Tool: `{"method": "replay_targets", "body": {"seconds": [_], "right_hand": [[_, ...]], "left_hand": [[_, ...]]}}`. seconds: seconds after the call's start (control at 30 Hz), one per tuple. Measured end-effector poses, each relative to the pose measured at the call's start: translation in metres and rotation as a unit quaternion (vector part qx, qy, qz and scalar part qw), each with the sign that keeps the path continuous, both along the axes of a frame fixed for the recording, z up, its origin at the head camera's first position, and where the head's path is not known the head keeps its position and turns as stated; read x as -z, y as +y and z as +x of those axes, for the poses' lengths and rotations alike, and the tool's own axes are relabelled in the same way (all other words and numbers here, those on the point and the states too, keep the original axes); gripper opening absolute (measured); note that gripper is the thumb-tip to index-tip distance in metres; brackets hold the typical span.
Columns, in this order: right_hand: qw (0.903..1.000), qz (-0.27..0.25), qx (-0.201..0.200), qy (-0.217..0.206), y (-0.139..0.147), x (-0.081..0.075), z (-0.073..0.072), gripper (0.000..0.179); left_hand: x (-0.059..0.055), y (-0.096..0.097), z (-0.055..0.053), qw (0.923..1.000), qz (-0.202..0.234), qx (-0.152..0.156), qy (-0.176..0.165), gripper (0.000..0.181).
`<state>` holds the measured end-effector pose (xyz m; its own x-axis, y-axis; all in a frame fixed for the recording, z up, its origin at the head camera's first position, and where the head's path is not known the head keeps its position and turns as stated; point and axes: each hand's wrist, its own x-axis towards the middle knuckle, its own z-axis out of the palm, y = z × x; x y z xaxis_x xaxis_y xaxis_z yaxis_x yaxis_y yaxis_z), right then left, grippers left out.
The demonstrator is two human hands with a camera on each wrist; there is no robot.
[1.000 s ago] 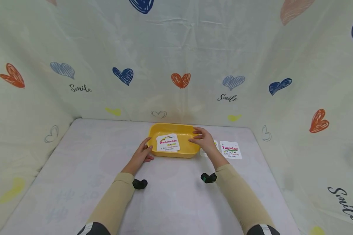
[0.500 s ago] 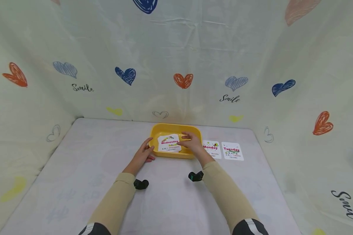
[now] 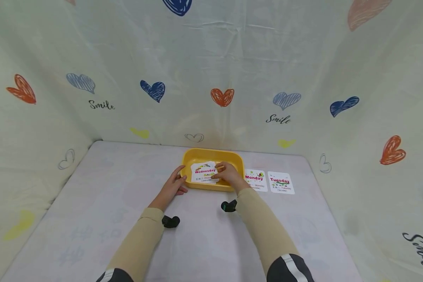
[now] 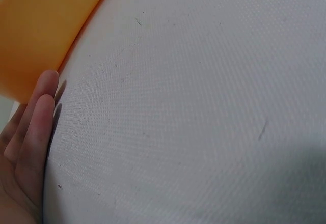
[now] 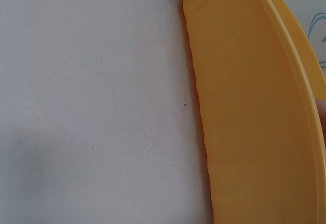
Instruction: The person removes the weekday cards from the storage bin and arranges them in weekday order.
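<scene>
A yellow tray [image 3: 237,159] lies near the back of the table, with a small stack of white cards inside; the top Wednesday card [image 3: 201,171] faces up. My left hand [image 3: 170,188] holds the tray's left end, thumb and forefinger at its rim. In the left wrist view its outer fingers [image 4: 39,124] lie along the table by the tray wall. Over the tray's right part, my right hand [image 3: 229,176] reaches in, its bent, spread fingers at the Wednesday card's right edge. The right wrist view shows the tray's front wall [image 5: 254,107], with most of that hand hidden.
To the right of the tray lie a Monday card [image 3: 255,181] and a Tuesday card [image 3: 281,183], side by side and face up. A white table [image 3: 197,243] spreads in front, and a patterned curtain [image 3: 197,58] rises behind and at the sides.
My right hand has moved left from the tray's right rim to the Wednesday card, uncovering the Monday card. My left hand has stayed at the tray's left end. The view has shifted slightly.
</scene>
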<state>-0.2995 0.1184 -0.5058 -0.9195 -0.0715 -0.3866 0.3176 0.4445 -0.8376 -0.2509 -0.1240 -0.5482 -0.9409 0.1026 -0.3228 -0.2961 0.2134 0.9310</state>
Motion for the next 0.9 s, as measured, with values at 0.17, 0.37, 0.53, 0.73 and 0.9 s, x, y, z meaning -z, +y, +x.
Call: {"method": "replay_targets", "body": {"seconds": [0.17, 0.37, 0.53, 0.73, 0.9], "right_hand": [[0.9991, 0.022, -0.036, 0.005, -0.001, 0.007, -0.004, 0.044], [0.9957, 0.064, -0.067, 0.009, -0.003, 0.013, -0.009, 0.045], [0.9921, 0.098, -0.076, 0.017, -0.005, 0.012, -0.011, 0.047], [0.9919, 0.105, -0.070, 0.017, -0.004, 0.009, -0.011, 0.048], [0.9924, 0.104, -0.063, 0.014, -0.005, 0.011, -0.013, 0.048]], "left_hand": [[-0.001, -0.001, 0.002, 1.0000, 0.000, 0.002, 0.005, 0.054], [0.000, -0.001, 0.001, 1.0000, 0.000, 0.001, 0.003, 0.054], [-0.001, 0.000, 0.002, 1.0000, 0.000, -0.001, 0.004, 0.054], [-0.005, 0.001, 0.003, 1.0000, 0.001, -0.001, 0.007, 0.054], [-0.005, 0.001, 0.004, 1.0000, -0.004, -0.002, 0.006, 0.053]]}}
